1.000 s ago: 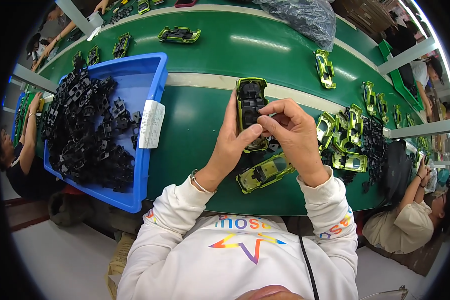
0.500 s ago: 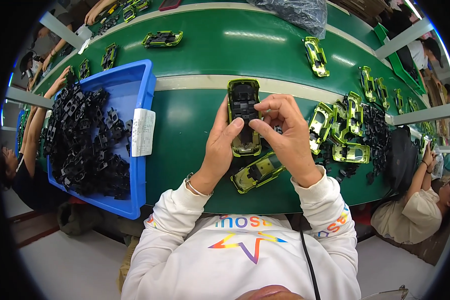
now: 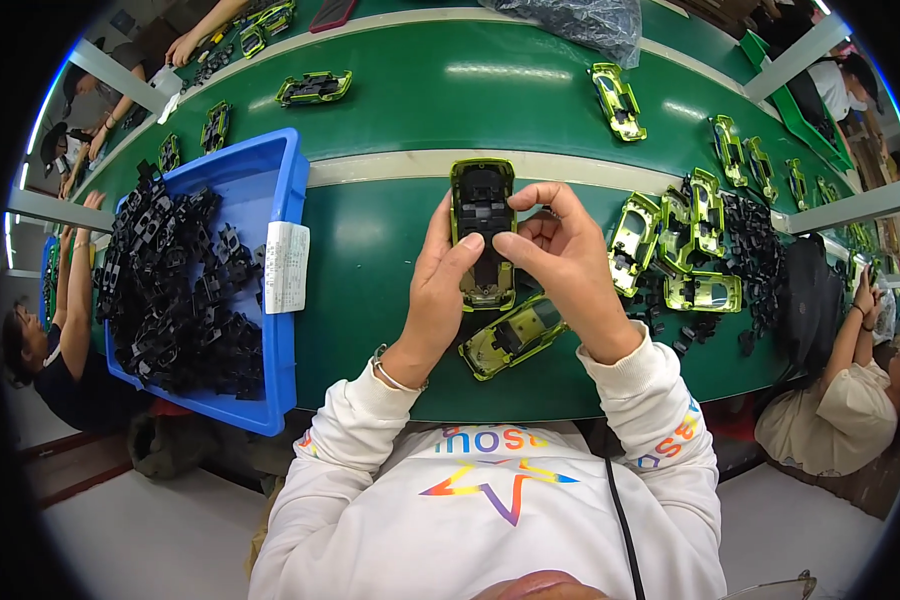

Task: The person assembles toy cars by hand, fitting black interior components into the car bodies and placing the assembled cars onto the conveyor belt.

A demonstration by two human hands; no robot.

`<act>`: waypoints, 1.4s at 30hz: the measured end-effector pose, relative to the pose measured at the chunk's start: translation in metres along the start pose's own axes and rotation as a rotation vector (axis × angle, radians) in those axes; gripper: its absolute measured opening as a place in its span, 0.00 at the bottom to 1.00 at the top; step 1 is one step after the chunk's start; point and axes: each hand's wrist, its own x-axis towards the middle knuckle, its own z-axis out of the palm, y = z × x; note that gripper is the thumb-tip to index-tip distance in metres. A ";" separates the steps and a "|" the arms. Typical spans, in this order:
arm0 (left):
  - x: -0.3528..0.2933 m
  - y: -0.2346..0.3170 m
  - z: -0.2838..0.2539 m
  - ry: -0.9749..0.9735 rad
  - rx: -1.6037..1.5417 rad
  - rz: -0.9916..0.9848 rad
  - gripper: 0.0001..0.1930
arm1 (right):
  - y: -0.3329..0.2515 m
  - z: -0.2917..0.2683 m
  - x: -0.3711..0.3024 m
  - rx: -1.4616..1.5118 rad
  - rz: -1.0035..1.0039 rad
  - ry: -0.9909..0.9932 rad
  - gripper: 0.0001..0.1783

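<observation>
Toy car shell (image 3: 483, 232), lime green with a black insert seated in its underside, is held above the green work surface (image 3: 370, 260), directly ahead of the person's chest. Long axis: running away from the person, near end low between the palms, far end toward the cream strip (image 3: 590, 168) that divides the surface. Left hand (image 3: 440, 290) grips the left flank, thumb pressed onto the black insert. Right hand (image 3: 560, 262) clamps the right flank, forefinger and thumb bearing on the insert from the opposite side. Both hands are closed on the shell and almost touching each other; neither is nearer than the other.

Just below the hands a second green car body (image 3: 513, 335) lies on the surface, angled.

To the left stands a blue bin (image 3: 282, 200) filled with black plastic parts (image 3: 175, 290). A white rectangular paper label (image 3: 287, 266) hangs on its right wall, facing the hands; its print is not reproduced.

To the right, a cluster of green shells (image 3: 682, 245) sits against a heap of black parts (image 3: 755, 250).

Farther off, single shells (image 3: 616, 100) lie spaced along the far lane, with a grey plastic bag (image 3: 580, 20) at the top edge. Other people work along both sides.
</observation>
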 end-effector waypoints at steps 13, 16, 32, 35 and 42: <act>-0.004 0.000 0.002 -0.046 0.078 -0.092 0.34 | -0.031 -0.018 -0.014 -1.129 -0.760 -0.106 0.09; -0.004 -0.002 0.003 -0.051 0.105 -0.093 0.32 | -0.031 -0.023 -0.007 -1.190 -0.784 -0.203 0.09; 0.002 0.002 -0.003 0.027 -0.053 -0.147 0.29 | -0.025 -0.012 -0.010 -1.224 -0.798 -0.225 0.16; 0.006 -0.009 -0.006 0.059 0.072 -0.115 0.28 | -0.027 -0.011 -0.009 -1.237 -0.820 -0.212 0.15; 0.050 0.000 -0.005 0.149 0.106 -0.075 0.17 | -0.023 -0.035 -0.015 -0.903 -0.744 -0.028 0.22</act>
